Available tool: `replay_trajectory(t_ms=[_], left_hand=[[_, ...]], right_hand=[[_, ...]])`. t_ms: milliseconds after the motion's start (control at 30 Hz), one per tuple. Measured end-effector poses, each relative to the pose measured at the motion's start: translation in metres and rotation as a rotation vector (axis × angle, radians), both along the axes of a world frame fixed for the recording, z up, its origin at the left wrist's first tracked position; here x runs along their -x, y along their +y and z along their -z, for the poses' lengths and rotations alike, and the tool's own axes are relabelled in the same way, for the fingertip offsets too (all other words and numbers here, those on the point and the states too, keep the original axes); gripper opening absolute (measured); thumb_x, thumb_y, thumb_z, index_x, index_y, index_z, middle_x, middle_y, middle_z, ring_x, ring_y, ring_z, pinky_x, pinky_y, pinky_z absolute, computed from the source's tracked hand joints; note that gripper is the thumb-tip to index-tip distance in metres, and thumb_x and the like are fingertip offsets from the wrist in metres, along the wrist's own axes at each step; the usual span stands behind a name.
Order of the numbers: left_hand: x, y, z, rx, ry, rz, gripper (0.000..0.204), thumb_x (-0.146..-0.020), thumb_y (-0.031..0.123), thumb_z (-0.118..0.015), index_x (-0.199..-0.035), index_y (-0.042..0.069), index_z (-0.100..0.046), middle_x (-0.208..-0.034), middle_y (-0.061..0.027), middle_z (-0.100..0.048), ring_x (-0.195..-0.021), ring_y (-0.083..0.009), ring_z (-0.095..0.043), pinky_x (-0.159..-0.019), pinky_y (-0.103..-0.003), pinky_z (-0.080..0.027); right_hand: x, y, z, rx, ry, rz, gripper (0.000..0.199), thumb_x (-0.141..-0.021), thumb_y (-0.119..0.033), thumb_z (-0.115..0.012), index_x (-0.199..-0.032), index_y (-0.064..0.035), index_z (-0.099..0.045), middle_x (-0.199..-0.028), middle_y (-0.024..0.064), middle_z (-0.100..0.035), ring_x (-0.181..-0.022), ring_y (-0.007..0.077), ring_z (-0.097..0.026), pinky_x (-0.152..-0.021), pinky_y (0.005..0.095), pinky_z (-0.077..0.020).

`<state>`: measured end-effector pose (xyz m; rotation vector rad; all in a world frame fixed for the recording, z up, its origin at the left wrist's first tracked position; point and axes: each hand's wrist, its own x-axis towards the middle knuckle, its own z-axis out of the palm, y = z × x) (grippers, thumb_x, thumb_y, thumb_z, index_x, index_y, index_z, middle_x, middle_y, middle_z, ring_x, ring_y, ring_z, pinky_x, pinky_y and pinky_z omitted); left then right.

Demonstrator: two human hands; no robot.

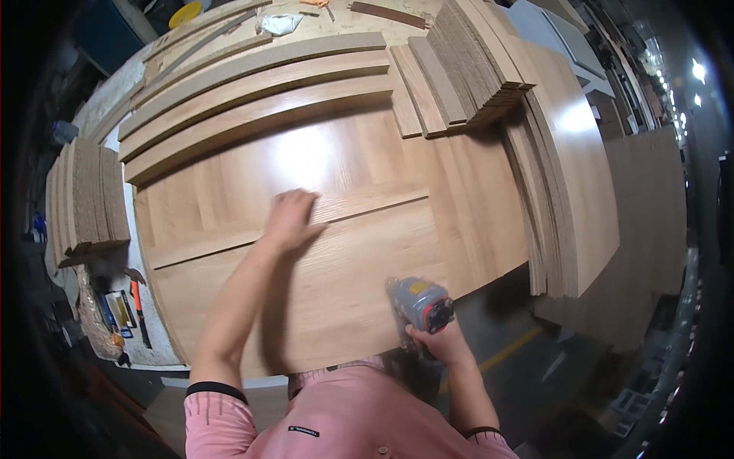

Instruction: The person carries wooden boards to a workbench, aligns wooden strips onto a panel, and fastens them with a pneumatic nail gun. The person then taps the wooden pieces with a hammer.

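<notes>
A large light wood-grain panel [359, 268] lies flat before me, with a narrow dark slit running across it and a paler board on the near side. My left hand [292, 220] is over the panel just beyond the slit, knuckles bent and thumb held apart; nothing shows in it. Whether its fingertips touch the surface I cannot tell. My right hand [436, 343] is wrapped round the handle of a grey pistol-grip power tool [420, 300] with a red ring and black end. The tool is over the panel's near right part, its front blurred.
Several long wood strips [260, 115] lie along the far side. Stacks of chipboard pieces [474, 61] stand at the far right, larger boards [573, 176] beside them. At left are another stack [88, 199] and a hammer [139, 310] with an orange handle.
</notes>
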<state>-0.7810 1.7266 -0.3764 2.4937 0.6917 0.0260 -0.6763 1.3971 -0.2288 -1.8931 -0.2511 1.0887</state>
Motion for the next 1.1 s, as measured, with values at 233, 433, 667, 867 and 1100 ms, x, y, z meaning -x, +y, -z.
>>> replay_trajectory(t_ms=[233,433,667,867,1100], left_hand=[[0.246,0.1,-0.02,-0.152,0.101,-0.155,0.06,-0.072,0.03,-0.085,-0.121,0.006,-0.061,-0.115,-0.016,-0.062,-0.11,-0.0385,-0.057,-0.097,-0.045,-0.048],[0.359,0.15,-0.017,-0.047,0.084,-0.173,0.058,-0.072,0.026,-0.085,-0.12,0.002,-0.062,-0.116,-0.0183,-0.062,-0.113,-0.0391,-0.057,-0.099,-0.045,-0.048],[0.361,0.159,-0.003,-0.05,-0.018,-0.086,0.058,-0.076,0.032,-0.081,-0.124,0.005,-0.062,-0.121,-0.0163,-0.062,-0.118,-0.036,-0.056,-0.1,-0.047,-0.046],[0.462,0.202,0.004,0.039,-0.027,-0.213,0.058,-0.075,0.031,-0.082,-0.125,0.01,-0.062,-0.121,-0.0128,-0.063,-0.119,-0.0334,-0.056,-0.103,-0.046,-0.043],[0.469,0.219,-0.003,0.139,0.042,-0.133,0.059,-0.074,0.028,-0.082,-0.126,0.013,-0.059,-0.12,-0.008,-0.061,-0.119,-0.0295,-0.055,-0.102,-0.043,-0.042]], right_hand=[[0.119,0.009,0.016,-0.25,0.025,0.008,0.059,-0.084,0.003,-0.07,-0.137,-0.0022,-0.045,-0.117,0.006,-0.058,-0.088,0.0112,-0.062,-0.075,0.0261,-0.053],[0.226,0.072,0.019,-0.054,0.251,-0.103,0.056,-0.081,0.002,-0.075,-0.131,-0.0013,-0.048,-0.106,0.0064,-0.061,-0.079,0.0122,-0.062,-0.064,0.0297,-0.0535],[0.33,0.168,-0.004,0.141,0.267,-0.187,0.049,-0.077,0.003,-0.074,-0.12,-0.0044,-0.051,-0.101,0.0049,-0.06,-0.091,0.0136,-0.06,-0.074,0.0316,-0.0548],[0.367,0.232,0.011,0.191,0.137,-0.251,0.04,-0.076,0.007,-0.065,-0.112,-0.0055,-0.055,-0.087,0.0043,-0.058,-0.07,0.0122,-0.058,-0.056,0.0307,-0.0492],[0.386,0.328,0.013,0.114,0.051,-0.278,0.017,-0.074,-0.001,-0.067,-0.091,0.0,-0.067,-0.067,0.0059,-0.061,-0.056,0.0165,-0.06,-0.053,0.0302,-0.0467]])
